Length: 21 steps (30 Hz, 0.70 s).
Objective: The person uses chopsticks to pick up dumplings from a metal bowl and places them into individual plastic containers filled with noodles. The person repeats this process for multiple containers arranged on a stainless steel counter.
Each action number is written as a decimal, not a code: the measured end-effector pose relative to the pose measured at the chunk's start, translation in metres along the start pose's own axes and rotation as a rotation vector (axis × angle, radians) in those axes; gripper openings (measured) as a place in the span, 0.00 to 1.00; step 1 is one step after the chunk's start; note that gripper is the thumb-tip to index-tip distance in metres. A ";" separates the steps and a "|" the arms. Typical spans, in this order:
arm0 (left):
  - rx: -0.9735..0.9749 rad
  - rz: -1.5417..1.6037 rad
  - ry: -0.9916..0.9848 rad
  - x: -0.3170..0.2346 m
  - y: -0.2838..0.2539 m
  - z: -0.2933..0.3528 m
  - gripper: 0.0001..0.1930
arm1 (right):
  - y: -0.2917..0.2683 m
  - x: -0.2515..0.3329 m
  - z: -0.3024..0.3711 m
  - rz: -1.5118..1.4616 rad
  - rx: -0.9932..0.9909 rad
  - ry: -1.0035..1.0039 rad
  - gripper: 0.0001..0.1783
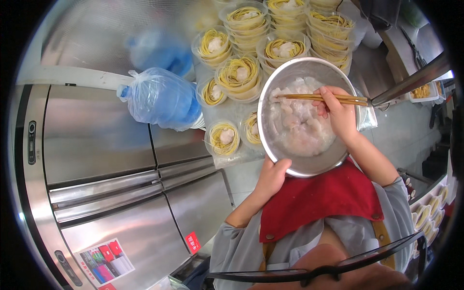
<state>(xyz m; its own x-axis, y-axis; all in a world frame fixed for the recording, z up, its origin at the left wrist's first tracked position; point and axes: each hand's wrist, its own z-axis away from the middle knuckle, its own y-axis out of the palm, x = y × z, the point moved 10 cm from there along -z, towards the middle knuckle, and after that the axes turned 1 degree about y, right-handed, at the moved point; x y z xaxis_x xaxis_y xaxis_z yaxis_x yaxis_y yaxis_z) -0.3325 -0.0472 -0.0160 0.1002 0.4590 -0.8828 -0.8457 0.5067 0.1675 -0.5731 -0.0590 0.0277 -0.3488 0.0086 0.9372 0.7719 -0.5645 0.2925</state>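
A large metal mixing bowl (345, 162) is held tilted against my red apron. My left hand (274, 176) grips its near-left rim, thumb over the edge and the fingers hidden beneath. Inside lies a pale, wet, whitish-pink mass that looks like raw meat or seafood pieces (307, 128). Over the bowl my right hand (337, 110) is closed round a pair of wooden chopsticks (348, 99), their tips at the far-left part of the mass. Just left of the bowl stand round clear tubs of yellow noodle-like strands (224, 137), topped with a pale lump.
Stacked tubs (246, 29) crowd the back of the metal table (232, 157). A blue water-cooler bottle in a plastic bag (162, 99) stands at the left, beside a steel fridge (96, 135). A metal post (411, 82) slants in from the right. More tubs (427, 217) sit lower right.
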 end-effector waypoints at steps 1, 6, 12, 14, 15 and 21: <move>0.003 0.000 0.011 -0.002 0.001 0.000 0.20 | 0.001 -0.002 -0.001 -0.049 0.010 0.029 0.15; -0.024 -0.054 0.052 -0.005 -0.003 -0.001 0.21 | 0.001 -0.021 -0.017 -0.341 0.165 0.099 0.15; -0.047 -0.015 0.003 0.000 -0.009 0.001 0.22 | 0.021 -0.007 -0.019 -0.557 0.292 0.207 0.15; -0.027 0.054 -0.082 0.002 -0.007 0.003 0.25 | 0.023 0.004 -0.023 -0.589 0.291 0.206 0.15; -0.049 0.069 -0.095 0.006 -0.010 0.004 0.25 | 0.023 0.011 -0.026 -0.592 0.274 0.200 0.15; -0.080 0.159 -0.120 0.019 -0.019 0.009 0.26 | 0.003 0.061 -0.060 -0.649 0.211 0.114 0.14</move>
<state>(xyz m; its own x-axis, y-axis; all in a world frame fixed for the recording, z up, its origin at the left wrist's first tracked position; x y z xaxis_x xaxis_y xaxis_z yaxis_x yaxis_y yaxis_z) -0.3099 -0.0418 -0.0321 0.0202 0.6145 -0.7887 -0.8943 0.3638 0.2605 -0.6242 -0.1099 0.0739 -0.8195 0.1974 0.5379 0.4713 -0.3019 0.8287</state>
